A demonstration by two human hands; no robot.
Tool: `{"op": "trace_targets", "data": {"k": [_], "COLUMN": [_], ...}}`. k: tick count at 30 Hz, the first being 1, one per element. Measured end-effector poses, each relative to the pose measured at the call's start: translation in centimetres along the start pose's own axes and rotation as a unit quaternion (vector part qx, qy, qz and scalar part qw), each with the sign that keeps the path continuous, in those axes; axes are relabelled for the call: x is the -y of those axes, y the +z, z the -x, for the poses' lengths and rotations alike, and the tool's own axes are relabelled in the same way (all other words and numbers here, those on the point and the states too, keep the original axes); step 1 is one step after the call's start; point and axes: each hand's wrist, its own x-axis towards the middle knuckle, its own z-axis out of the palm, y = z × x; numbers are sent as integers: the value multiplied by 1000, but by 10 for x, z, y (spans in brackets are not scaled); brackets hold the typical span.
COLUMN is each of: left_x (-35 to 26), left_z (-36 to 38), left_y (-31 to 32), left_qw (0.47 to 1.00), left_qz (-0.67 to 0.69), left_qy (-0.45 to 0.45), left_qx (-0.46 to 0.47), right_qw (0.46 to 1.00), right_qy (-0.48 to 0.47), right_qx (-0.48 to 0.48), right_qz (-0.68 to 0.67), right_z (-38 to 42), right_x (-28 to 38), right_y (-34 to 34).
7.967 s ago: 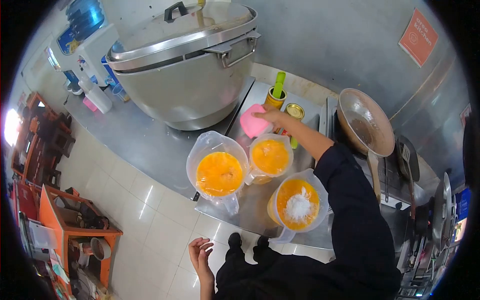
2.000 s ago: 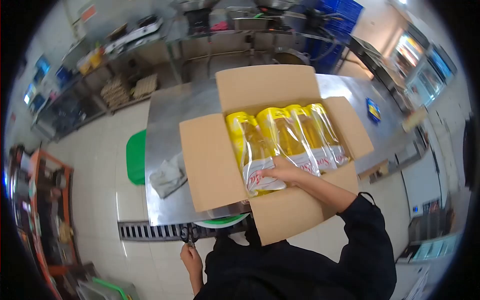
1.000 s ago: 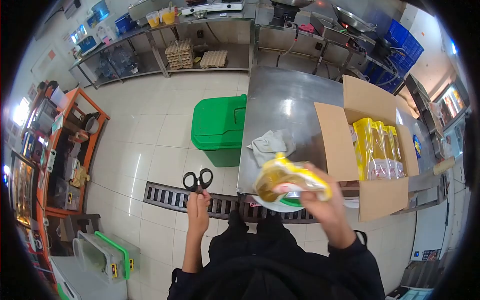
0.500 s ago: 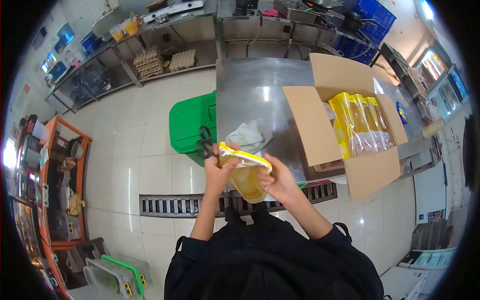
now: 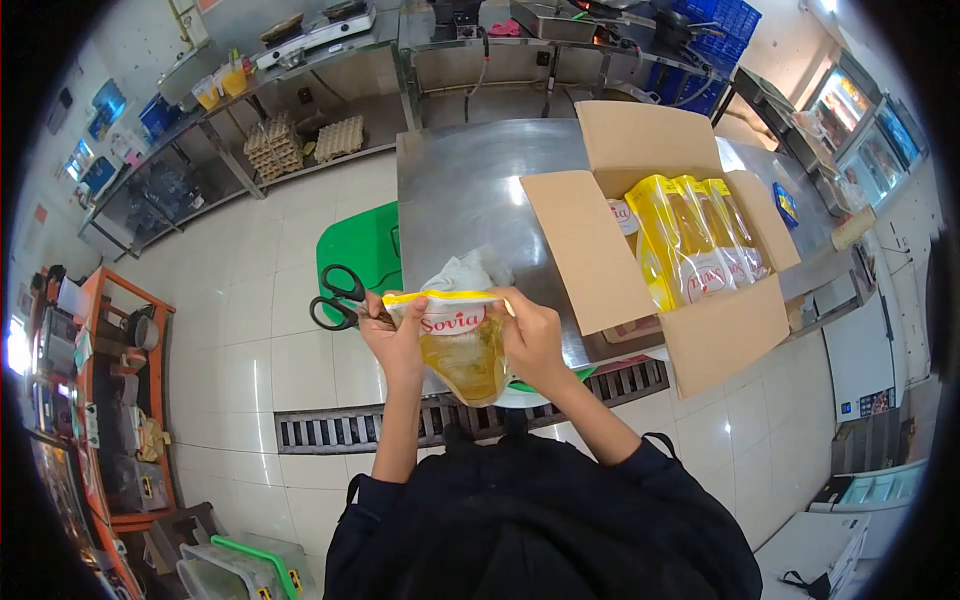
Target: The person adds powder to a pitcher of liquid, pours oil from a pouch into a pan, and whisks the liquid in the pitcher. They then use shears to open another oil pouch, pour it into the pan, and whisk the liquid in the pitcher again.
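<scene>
I have the pouch [image 5: 462,362] between both hands, at the table's [image 5: 480,195] near left corner, long axis running bodyward. My left hand [image 5: 392,345] closes on its top edge and the scissors [image 5: 357,294], handles outward; my right [image 5: 537,340] pinches opposite. Glossy, pliant film; hard black loops.

Held pouch [image 5: 462,362] translucent golden yellow, bright yellow band along its top edge, red lettering on a white patch; boxed pouches [image 5: 692,240] repeat the yellow, white and red inside a tan-brown carton [image 5: 722,340]. Scissors [image 5: 352,294] black-handled, cloth [image 5: 462,272] pale grey, counter [image 5: 480,185] silver-grey, bin [image 5: 352,245] green. Floor tiles [image 5: 235,350] off-white, crossed by a dark grate [image 5: 330,433] barred in stripes; shelf unit [image 5: 140,291] orange-framed, crates [image 5: 722,32] blue.
</scene>
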Motion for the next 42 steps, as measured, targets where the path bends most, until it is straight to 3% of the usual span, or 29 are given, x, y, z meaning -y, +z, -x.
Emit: {"op": "trace_targets", "data": {"k": [3,5,7,9,11,13,15,17,19,20,23,25,27,29,31,32,34,35,37,38,40,42], "left_x": [-8,-7,-5,-11,-26,-45,-59,-50,-37,-36,-35,-36,-36,-39,-47,-54,-69,-71,-73,-70,-64,-54], "left_z": [-8,-13,-20,-25,-34,-31,-34,-34,-36,-39,-41,-41,-42,-42,-40,-40,-40,-40,-42,-42,-42,-38], "left_y": [-4,-10,-9,-11,-9,7,29,35,36,36,34,35,34,36,40,43,50,51,55,59,70,79], "left_qw": [996,991,989,979,909,879,700,674,624,625,625,599,604,609,689,689,714,715,637,638,636,623], "left_qz": [-44,-90,-95,-147,-351,-403,-573,-590,-618,-616,-595,-605,-599,-596,-589,-589,-571,-570,-583,-579,-503,-509], "left_qy": [57,47,14,23,164,217,345,351,354,357,379,395,390,384,267,267,188,186,234,233,190,159], "left_qx": [60,91,112,140,152,136,251,272,320,320,334,345,353,356,327,329,358,361,448,450,553,572], "right_qw": [995,991,965,966,966,970,975,976,967,946,942,943,971,951,934,934,933,933,922,923,911,915], "right_qy": [-30,-52,65,91,117,107,129,150,93,99,95,130,138,159,178,179,77,79,136,138,86,111], "right_qx": [70,95,31,60,87,74,101,129,52,-15,-2,-31,56,41,-7,-9,-132,-134,-101,-103,-58,-19], "right_qz": [-59,-81,-253,-234,-214,-203,-151,-96,-230,-309,-323,-305,-185,-261,-309,-310,-326,-324,-348,-344,-400,-387], "right_z": [-7,-5,-4,-9,-11,-12,-13,-11,-9,-8,-15,-27,-42,-46,-43,-38,-21,-10,14,22,37,53], "right_x": [-17,-28,-30,-28,-21,-14,-12,-13,-10,-4,12,12,15,21,33,31,26,25,24,26,29,17], "right_y": [-14,-7,7,3,1,0,-5,-8,-8,-11,-36,-27,-26,-26,-36,-40,-54,-61,-71,-70,-67,-71]}}
